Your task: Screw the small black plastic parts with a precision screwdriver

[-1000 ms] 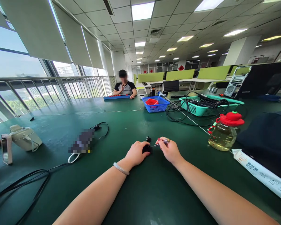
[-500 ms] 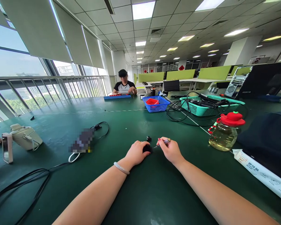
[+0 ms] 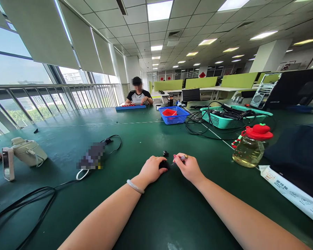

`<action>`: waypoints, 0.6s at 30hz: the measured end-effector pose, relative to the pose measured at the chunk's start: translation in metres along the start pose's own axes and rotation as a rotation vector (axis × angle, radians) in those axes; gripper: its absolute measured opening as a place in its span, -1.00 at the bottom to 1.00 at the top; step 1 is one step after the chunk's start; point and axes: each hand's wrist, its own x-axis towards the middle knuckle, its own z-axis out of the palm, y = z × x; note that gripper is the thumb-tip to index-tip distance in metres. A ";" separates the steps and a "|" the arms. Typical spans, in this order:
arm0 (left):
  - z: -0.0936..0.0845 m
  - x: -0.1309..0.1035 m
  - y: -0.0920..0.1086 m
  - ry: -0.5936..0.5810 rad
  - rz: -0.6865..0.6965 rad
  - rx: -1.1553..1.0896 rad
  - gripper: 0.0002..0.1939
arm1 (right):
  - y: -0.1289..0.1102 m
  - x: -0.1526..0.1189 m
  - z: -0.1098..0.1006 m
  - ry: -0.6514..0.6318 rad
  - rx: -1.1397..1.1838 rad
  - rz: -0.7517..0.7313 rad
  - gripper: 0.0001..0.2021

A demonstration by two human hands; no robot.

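Note:
My left hand (image 3: pixel 151 169) rests on the green table, its thumb and fingers closed around a small black part (image 3: pixel 164 165) that they partly cover. In my right hand (image 3: pixel 190 168) is a slim screwdriver (image 3: pixel 184 158), pinched between thumb and fingers with its handle end pointing up to the right. Its thin metal tip points left at the black part; whether it touches cannot be made out. Just beyond my left fingertips lies another small black piece (image 3: pixel 166 153).
A phone-like device (image 3: pixel 92 156) with cables and a cream bottle (image 3: pixel 30 152) are at left. To the right stand a red-capped jar (image 3: pixel 249 151) and a white packet (image 3: pixel 289 194). Farther back are a blue basket (image 3: pixel 173 119), a teal basket of cables (image 3: pixel 220 122) and a seated person (image 3: pixel 138 96).
My right hand has shifted slightly left with the screwdriver, and its fingers have moved a little around the handle. My left hand has stayed in place on the black part.

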 end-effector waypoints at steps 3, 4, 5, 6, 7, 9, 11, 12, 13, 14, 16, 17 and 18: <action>0.000 0.000 -0.001 0.000 -0.002 -0.005 -0.57 | -0.002 0.001 -0.001 -0.029 -0.025 -0.014 -0.61; 0.000 0.000 -0.001 0.001 0.001 -0.007 -0.57 | -0.003 0.000 -0.002 -0.043 -0.042 -0.027 -0.62; 0.000 0.000 -0.001 0.002 0.006 -0.007 -0.58 | -0.004 0.000 -0.002 -0.060 -0.063 -0.044 -0.63; 0.000 0.000 -0.001 0.002 0.011 -0.006 -0.58 | -0.006 -0.001 -0.002 -0.076 -0.087 -0.066 -0.64; 0.000 0.000 0.000 0.003 0.015 -0.004 -0.59 | -0.008 -0.002 -0.002 -0.092 -0.116 -0.094 -0.65; -0.001 0.000 0.000 0.005 0.017 0.001 -0.60 | -0.010 -0.004 0.000 -0.122 -0.184 -0.170 -0.68; -0.001 0.000 0.001 0.011 0.013 0.003 -0.63 | -0.012 -0.006 0.003 -0.155 -0.249 -0.271 -0.71; -0.001 0.000 0.001 0.016 0.011 0.002 -0.64 | -0.012 -0.007 0.004 -0.171 -0.274 -0.324 -0.74; -0.001 -0.001 0.001 0.021 0.010 -0.001 -0.66 | -0.012 -0.008 0.006 -0.184 -0.292 -0.371 -0.76; -0.001 -0.001 0.001 0.026 0.008 -0.003 -0.67 | -0.011 -0.008 0.006 -0.191 -0.303 -0.406 -0.77; -0.001 -0.001 0.001 0.030 0.009 -0.005 -0.67 | -0.011 -0.009 0.006 -0.189 -0.308 -0.432 -0.78; -0.001 -0.001 0.001 0.028 0.009 -0.004 -0.66 | -0.011 -0.008 0.004 -0.183 -0.301 -0.427 -0.77; -0.001 -0.001 0.001 0.025 0.006 0.000 -0.64 | -0.011 -0.008 0.003 -0.176 -0.290 -0.416 -0.76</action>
